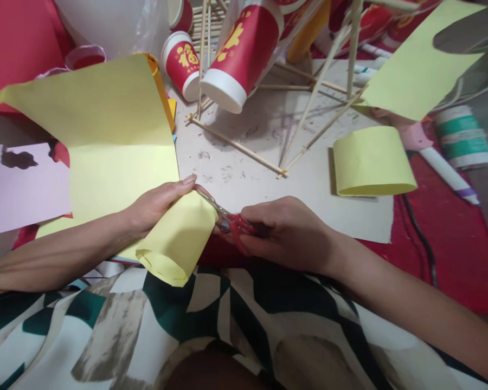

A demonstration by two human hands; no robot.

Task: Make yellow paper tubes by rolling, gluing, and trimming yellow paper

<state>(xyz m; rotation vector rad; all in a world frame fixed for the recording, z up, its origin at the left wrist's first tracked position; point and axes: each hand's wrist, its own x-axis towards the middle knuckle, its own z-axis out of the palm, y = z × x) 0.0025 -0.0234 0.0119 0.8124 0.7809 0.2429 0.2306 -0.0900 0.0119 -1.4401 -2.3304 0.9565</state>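
Note:
My left hand (158, 203) grips a rolled tube of yellow paper (183, 233) near its far end, thumb on top. The tube tilts, its near open end toward my lap. Red-handled scissors (239, 230) are in my right hand (287, 230), with fingers wrapped round the handles. Their blades lie against the tube's far rim, beside my left fingertips; whether they are fully closed I cannot make out. A large creased sheet of yellow paper (117, 119) with cut-away edges lies behind my left hand. To the right, a flattened yellow paper loop (374, 162) rests on the white board.
A frame of wooden sticks (239, 146) stands on the white board (228, 168). Behind it are red paper cups (183, 62) and a bagged stack of cups (244, 49). Another yellow cut sheet (423, 65), a white marker (447, 170) and a green-and-white roll (463, 135) lie at right.

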